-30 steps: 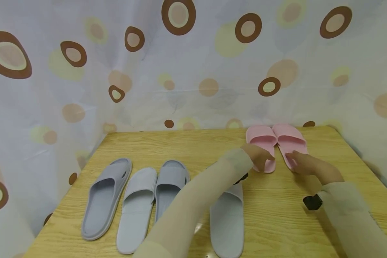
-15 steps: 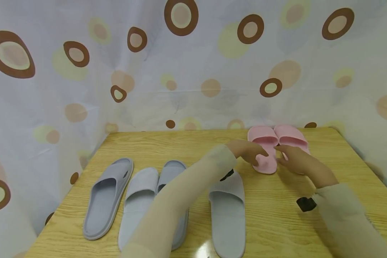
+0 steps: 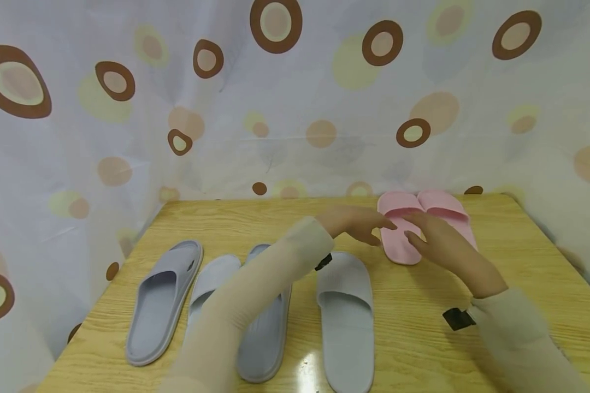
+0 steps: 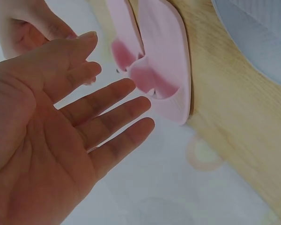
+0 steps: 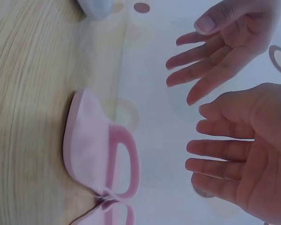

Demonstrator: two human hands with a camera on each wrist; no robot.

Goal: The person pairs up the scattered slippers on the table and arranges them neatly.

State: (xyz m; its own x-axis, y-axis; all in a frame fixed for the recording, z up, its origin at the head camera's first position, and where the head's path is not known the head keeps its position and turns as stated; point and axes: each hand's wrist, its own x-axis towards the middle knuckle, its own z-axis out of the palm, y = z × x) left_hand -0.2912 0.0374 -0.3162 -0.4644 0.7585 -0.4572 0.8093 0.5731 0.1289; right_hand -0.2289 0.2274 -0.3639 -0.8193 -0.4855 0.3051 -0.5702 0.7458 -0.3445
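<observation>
Two pink slippers, a left one [image 3: 400, 248] and a right one [image 3: 442, 202], lie side by side at the table's back right. Raised in front of the left one, my left hand [image 3: 356, 222] has its fingers extended and holds nothing. My right hand [image 3: 444, 245] hovers over the pair with loose fingers, hiding part of the right slipper. Both palms [image 4: 47, 136] are bare in the wrist views, and the fingertips stand apart from the pink slippers [image 5: 89, 145]. Nearest my left wrist lies a light grey slipper [image 3: 347, 344].
On the wooden table [image 3: 423, 338], a grey slipper [image 3: 159, 305] lies far left. Beside it a pale slipper [image 3: 221, 273] and another grey slipper [image 3: 263, 344] are partly covered by my left sleeve [image 3: 255, 289]. A patterned curtain [image 3: 275, 109] rises behind.
Both hands have drawn left and lifted away from the pink slippers, which stay together at the back. The right hand now crosses in front of them; more of the light grey slipper shows.
</observation>
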